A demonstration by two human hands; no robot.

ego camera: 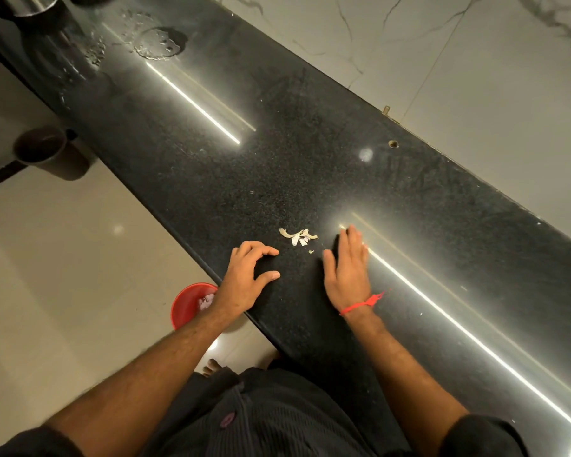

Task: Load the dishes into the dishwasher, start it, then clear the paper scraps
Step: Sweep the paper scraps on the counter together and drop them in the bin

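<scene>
**Hands flank the paper scraps on the worktop**

Both hands sit on the dark, speckled worktop (310, 143), one on each side of a small heap of paper scraps (298, 236). On the near edge, the left hand (244, 275) has its fingers loosely curved and its thumb spread away from them; it holds nothing, and its fingertips (272, 251) lie just beside the heap. Opposite it, the right hand (346, 268) lies flat with straight fingers held together, palm down on the surface, just right of the heap and not touching it. A red thread (363, 303) circles the right wrist.

One or two tiny crumbs (311, 251) lie between the hands, just below the heap. Far along the worktop, towards the upper left, a patch of water (160, 44) glistens. On the pale floor under the left forearm stands a red bin (187, 305) with something pale inside. A dark cup-like container (51, 153) shows further left, below the worktop edge.
</scene>
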